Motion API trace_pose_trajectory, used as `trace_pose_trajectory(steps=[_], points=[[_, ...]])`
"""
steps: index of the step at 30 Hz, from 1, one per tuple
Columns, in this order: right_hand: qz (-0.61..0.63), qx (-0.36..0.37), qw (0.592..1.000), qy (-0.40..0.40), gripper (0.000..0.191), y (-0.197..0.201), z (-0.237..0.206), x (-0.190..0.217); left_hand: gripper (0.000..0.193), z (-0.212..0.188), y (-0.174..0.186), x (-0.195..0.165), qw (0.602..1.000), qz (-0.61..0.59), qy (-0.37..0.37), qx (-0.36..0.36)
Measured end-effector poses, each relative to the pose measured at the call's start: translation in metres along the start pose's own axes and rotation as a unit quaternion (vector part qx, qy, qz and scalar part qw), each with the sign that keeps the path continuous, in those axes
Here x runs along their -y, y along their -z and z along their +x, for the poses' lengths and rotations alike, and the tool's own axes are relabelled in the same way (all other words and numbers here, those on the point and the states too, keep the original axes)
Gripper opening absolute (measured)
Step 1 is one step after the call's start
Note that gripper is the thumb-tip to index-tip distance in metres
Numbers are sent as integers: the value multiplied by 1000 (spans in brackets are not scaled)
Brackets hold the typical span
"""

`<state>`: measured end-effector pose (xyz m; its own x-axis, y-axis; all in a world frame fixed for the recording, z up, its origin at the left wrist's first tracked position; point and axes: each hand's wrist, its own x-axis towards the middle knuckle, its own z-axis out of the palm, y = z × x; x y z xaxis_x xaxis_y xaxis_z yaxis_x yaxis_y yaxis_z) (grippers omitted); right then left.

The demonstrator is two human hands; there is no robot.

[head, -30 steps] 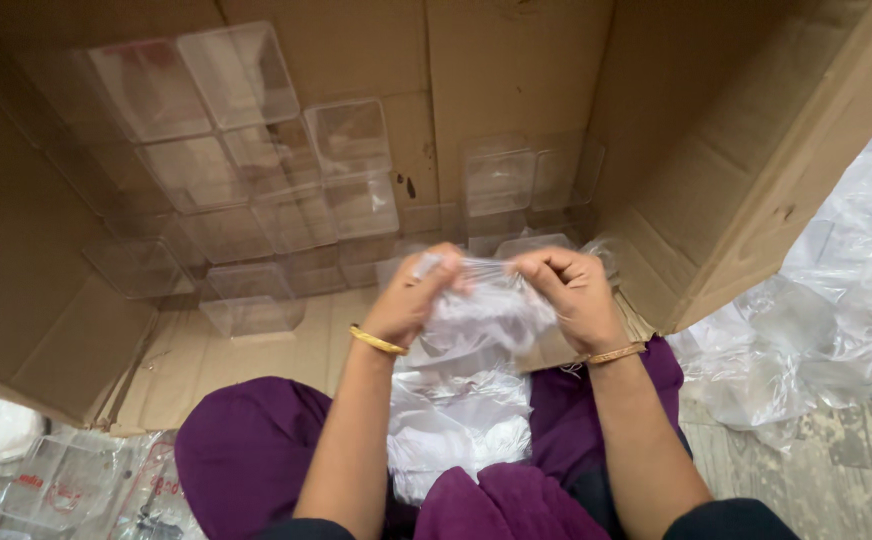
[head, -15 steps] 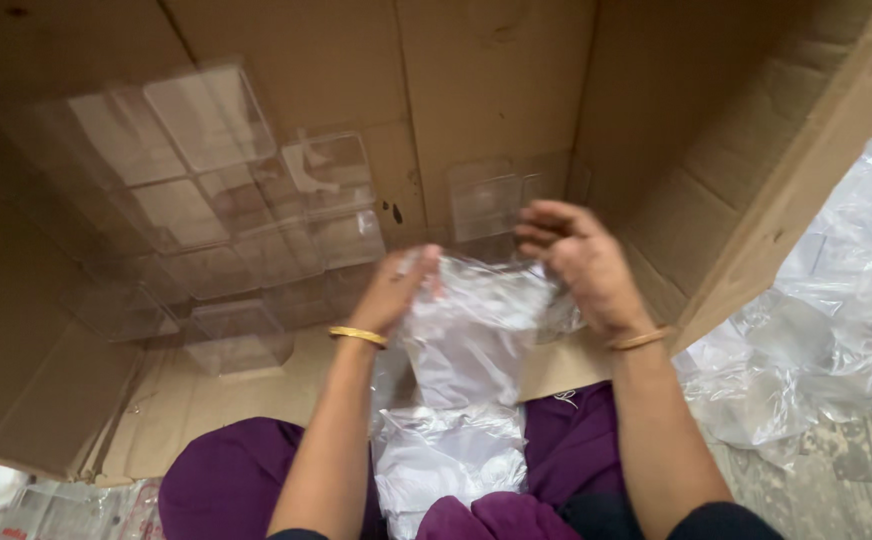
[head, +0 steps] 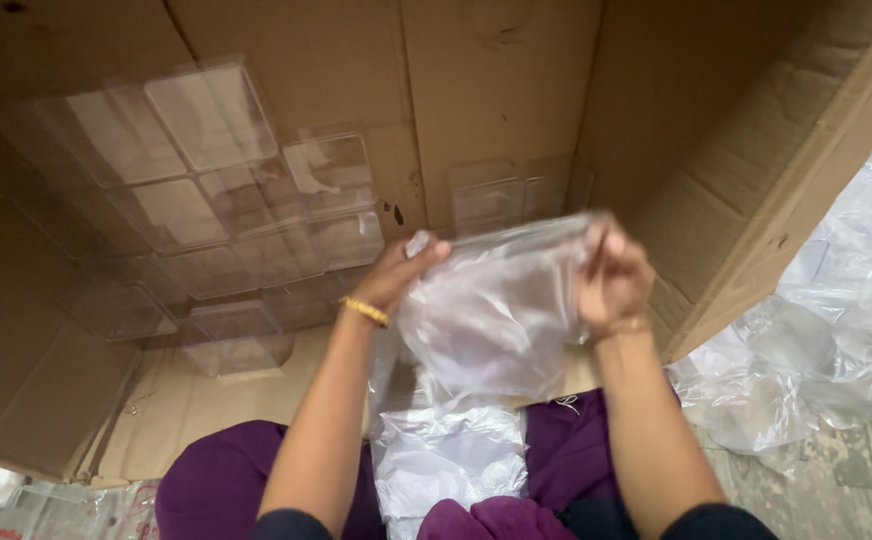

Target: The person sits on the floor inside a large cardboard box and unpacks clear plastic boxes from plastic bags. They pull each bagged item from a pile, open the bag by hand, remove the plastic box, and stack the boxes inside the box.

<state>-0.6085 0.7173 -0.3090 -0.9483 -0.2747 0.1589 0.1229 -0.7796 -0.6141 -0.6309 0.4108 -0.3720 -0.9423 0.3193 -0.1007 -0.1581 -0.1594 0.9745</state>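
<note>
Plastic bag (head: 496, 305) stretched between pinching left hand (head: 401, 275) and right hand (head: 611, 280).

Clear see-through plastic bag (head: 496, 310), brown cardboard box (head: 516, 90) with clear plastic containers (head: 216, 200) inside, purple trousers (head: 226, 480), gold bangle (head: 367, 311), whitish clear plastic wrap heap (head: 836, 330) on mottled grey floor (head: 816, 490).

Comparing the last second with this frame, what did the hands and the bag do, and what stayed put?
Both hands rose from lap height and moved apart, stretching the clear plastic bag open between them; it was bunched before. The left hand and right hand kept their pinch on its top edge throughout. The pile of bags on the lap, the clear containers stacked in the cardboard box, and the loose plastic at right stayed as they were.
</note>
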Motion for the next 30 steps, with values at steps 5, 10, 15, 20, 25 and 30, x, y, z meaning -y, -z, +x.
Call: trace_pose_trajectory(steps=[5, 10, 15, 20, 25, 30], points=[[-372, -128, 919, -17, 27, 32, 103, -10, 46, 71, 8, 1, 888, 285, -308, -189], [-844, -95, 520, 91, 43, 59, 141, -52, 41, 106, -11, -5, 869, 423, -13, -258], [-847, -75, 517, 97, 54, 74, 124, -73, 44, 115, -20, -7, 843, 480, 12, -244], [-747, -81, 637, 171, 38, 86, 99, -73, 48, 108, -13, -3, 874, 389, -68, -282], [-528, -261, 804, 85, 21, 92, 85, -71, 45, 85, -18, -16, 902, 326, -150, -242], [-410, -184, 893, -24, 20, 74, 66, -74, 30, 29, -36, -58, 977, 115, -115, -139]])
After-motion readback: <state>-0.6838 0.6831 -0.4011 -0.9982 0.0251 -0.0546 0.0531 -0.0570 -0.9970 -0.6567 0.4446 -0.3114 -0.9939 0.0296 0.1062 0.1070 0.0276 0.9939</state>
